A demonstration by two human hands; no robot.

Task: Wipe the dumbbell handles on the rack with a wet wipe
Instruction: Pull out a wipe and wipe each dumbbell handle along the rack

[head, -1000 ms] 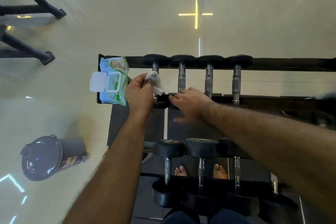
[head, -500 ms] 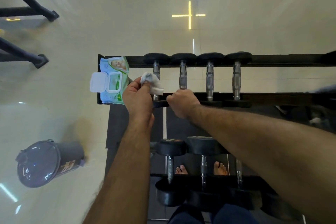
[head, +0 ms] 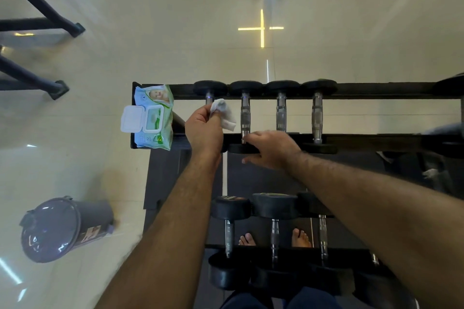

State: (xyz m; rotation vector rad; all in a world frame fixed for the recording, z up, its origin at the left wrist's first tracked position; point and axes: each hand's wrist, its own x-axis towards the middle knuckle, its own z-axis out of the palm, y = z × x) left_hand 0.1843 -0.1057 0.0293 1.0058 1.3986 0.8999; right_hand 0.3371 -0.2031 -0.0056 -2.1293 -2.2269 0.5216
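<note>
The left hand pinches the wet wipe against the leftmost dumbbell handle at frame center, higher up than before. The right hand, previously fisted, now rests open-fingered on the second dumbbell's near head, gripping nothing.

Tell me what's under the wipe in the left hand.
The wipe, pinched in the left hand, hangs over the leftmost top-row dumbbell handle. Only the handle's far end shows; the rest is covered by the wipe and hand.

Glossy pale tile floor, cross-shaped light reflection, grey lidded bin left.
</note>
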